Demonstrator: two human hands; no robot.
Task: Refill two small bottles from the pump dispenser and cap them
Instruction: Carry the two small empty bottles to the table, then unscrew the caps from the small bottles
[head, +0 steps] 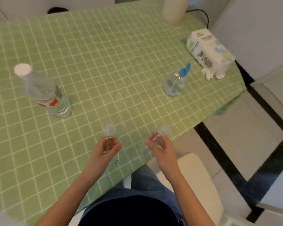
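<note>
Two small clear bottles with caps stand near the front edge of the green checked table (pixel 104 62). My left hand (pixel 103 150) curls its fingers and thumb round the left small bottle (pixel 110 130). My right hand (pixel 162 147) grips the right small bottle (pixel 162 131) the same way. The pump dispenser (pixel 176 84), clear with a blue pump head, stands further back to the right, apart from both hands.
A large clear bottle (pixel 44 92) with a white cap and red label stands at the left. A white tissue pack (pixel 207 53) lies at the right edge, a white cylinder (pixel 175 8) at the back. The table's corner drops off to the right of my right hand.
</note>
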